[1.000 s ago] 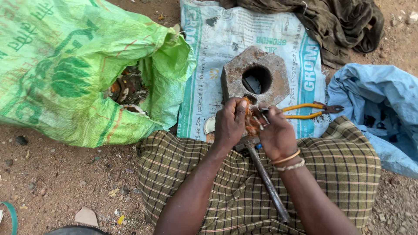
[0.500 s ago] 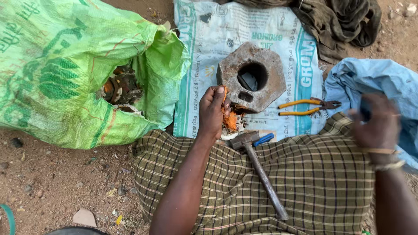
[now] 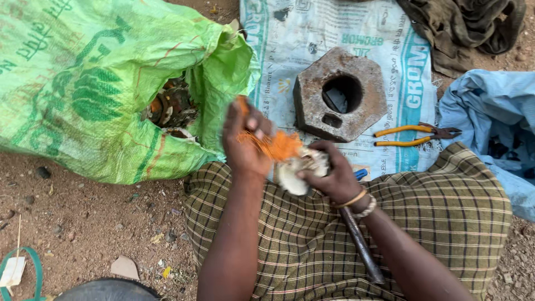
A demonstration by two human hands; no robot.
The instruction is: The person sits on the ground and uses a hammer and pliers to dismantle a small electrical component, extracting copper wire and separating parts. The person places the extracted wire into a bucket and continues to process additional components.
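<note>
Seen from a head-worn camera looking down, a person sits on bare dirt ground (image 3: 83, 223) with a checked cloth (image 3: 446, 212) draped over the lap. The left hand (image 3: 245, 142) is raised just in front of the lap, its fingers closed around a tangle of orange wire (image 3: 276, 146) that fans out to the right. The right hand (image 3: 329, 175) sits just beside it, fingers wrapped around a pale, whitish lump of scrap (image 3: 295, 170) from which the wire comes; beaded bracelets circle that wrist. Both hands meet over the near edge of the lap, with the wire stretched between them. A hammer (image 3: 362, 245) lies on the checked cloth, its long dark handle running down and to the right beneath the right forearm; its head is hidden behind the hands. Beyond the hands, a printed white woven sack (image 3: 290, 44) is spread flat on the ground, and on it rests a heavy rusty six-sided metal block (image 3: 368, 106) with a round hole through its middle. Just right of the block lie yellow-handled pliers (image 3: 412, 135). To the left, a big green woven bag (image 3: 83, 83) gapes open, showing rusty scrap parts (image 3: 170, 108) inside. A blue bag (image 3: 496, 111) sits at the right edge, and a dark crumpled cloth (image 3: 462, 28) lies at the top right.
</note>
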